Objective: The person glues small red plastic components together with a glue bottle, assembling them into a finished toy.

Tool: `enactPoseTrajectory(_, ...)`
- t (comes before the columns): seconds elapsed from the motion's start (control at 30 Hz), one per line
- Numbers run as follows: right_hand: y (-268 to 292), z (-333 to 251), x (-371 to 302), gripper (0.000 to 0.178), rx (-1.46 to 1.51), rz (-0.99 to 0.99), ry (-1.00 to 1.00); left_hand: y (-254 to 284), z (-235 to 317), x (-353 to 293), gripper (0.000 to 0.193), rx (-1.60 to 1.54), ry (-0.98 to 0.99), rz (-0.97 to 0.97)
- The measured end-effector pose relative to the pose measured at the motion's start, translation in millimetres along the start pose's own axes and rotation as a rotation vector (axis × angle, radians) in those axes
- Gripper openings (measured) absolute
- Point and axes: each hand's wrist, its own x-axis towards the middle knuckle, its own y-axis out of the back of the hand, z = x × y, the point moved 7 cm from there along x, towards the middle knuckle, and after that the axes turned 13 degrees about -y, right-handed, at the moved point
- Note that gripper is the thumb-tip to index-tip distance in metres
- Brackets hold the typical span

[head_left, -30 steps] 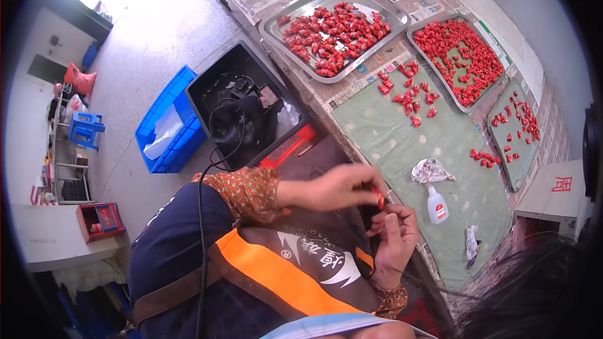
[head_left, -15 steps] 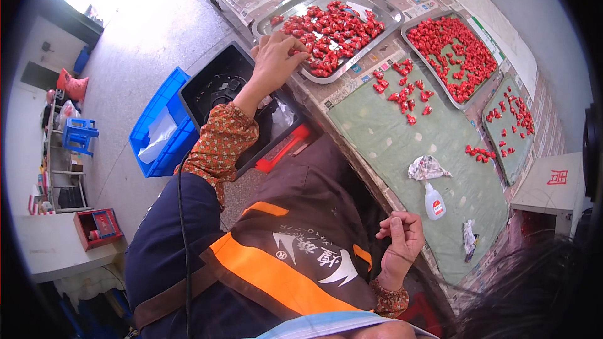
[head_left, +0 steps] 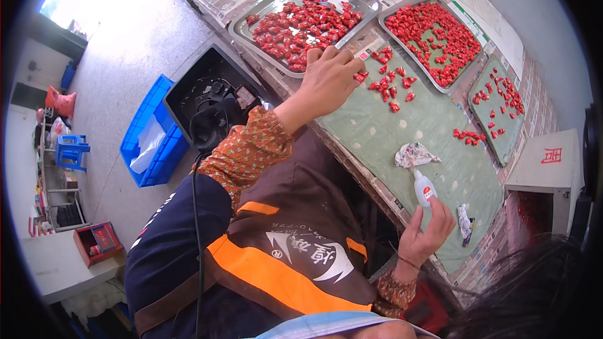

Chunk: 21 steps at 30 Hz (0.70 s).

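My left hand (head_left: 330, 83) is over the near-left corner of the green mat (head_left: 370, 127), just past the rim of a metal tray (head_left: 245, 17). Its bent fingers pinch a small shiny red piece (head_left: 360, 77). That tray holds a heap of similar red pieces (head_left: 308, 28). Just right of the hand, a loose cluster of red pieces (head_left: 392, 85) lies on the mat. My right hand (head_left: 427, 235) is at the mat's near edge, fingers parted and holding nothing. Its fingertips are at the base of a white squeeze bottle (head_left: 423, 187); whether they touch it, I cannot tell.
A second tray (head_left: 447, 88) of red pieces and a green board (head_left: 496, 113) with scattered ones stand to the right. A crumpled white cloth (head_left: 416, 155) lies by the bottle's tip. Left of the table are a black bin (head_left: 188, 81) and a blue crate (head_left: 135, 135).
My left hand has moved right from the tray's rim to the mat's corner, a red piece at its fingertips. My right hand has reached forward to the bottle. The whole view has shifted slightly.
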Motion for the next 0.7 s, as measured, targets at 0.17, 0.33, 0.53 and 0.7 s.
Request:
enactPoseTrajectory(0.17, -24.9, -5.4, 21.6, 0.049, -0.095, -0.140, 0.065, -27.9, -17.2, -0.6, 0.017, 0.015, 0.029, -0.062)
enactPoseTrajectory(0.33, -42.6, 13.3, 29.0, 0.052, -0.083, -0.110, 0.065, -22.6, -4.9, 0.9, 0.019, 0.015, -0.036, -0.019)
enactPoseTrajectory(0.53, -42.2, 20.2, 34.7, 0.049, -0.019, -0.095, 0.061, -37.0, -1.4, 6.5, 0.020, -0.044, -0.025, -0.092)
enactPoseTrajectory(0.7, -31.8, 27.6, 30.3, 0.043, 0.110, -0.104, -0.014, -43.4, -3.7, 5.3, 0.019, -0.029, -0.077, -0.037)
